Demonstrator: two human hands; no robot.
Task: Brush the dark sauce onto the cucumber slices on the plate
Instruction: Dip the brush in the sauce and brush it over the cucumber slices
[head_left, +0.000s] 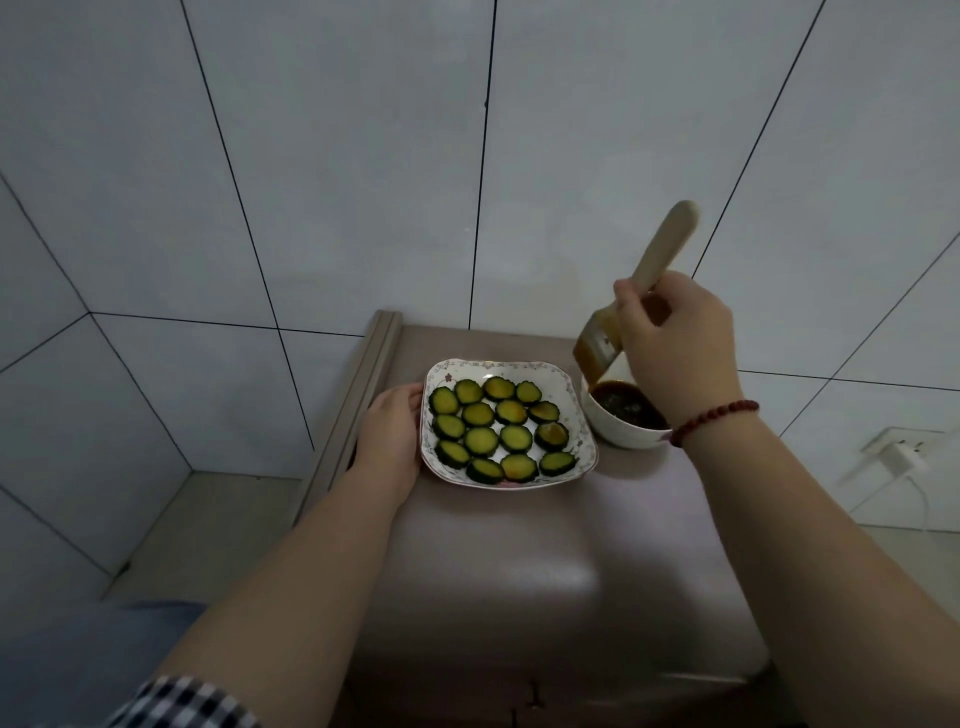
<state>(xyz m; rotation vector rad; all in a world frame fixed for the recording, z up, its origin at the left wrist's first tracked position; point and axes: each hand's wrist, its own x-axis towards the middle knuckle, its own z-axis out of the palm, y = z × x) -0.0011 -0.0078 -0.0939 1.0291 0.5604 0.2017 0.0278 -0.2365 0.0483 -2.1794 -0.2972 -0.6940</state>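
Note:
A square white plate (584, 415) with a patterned rim sits on the brown tabletop and carries several round green cucumber slices (480, 440); a few on the right look darkened with sauce. My left hand (390, 434) grips the plate's left edge. Right of the plate stands a white bowl (621, 435) of dark sauce (626, 405). My right hand (675, 343) holds a wooden-handled brush (662, 252), tilted, with its sauce-wet bristles (595, 356) just above the bowl's left rim.
The small brown table (545, 571) stands against a white tiled wall, with a raised ledge (358, 395) along its left side. A white charger (896, 457) is plugged into a wall socket at the right. A red bead bracelet (714, 415) circles my right wrist.

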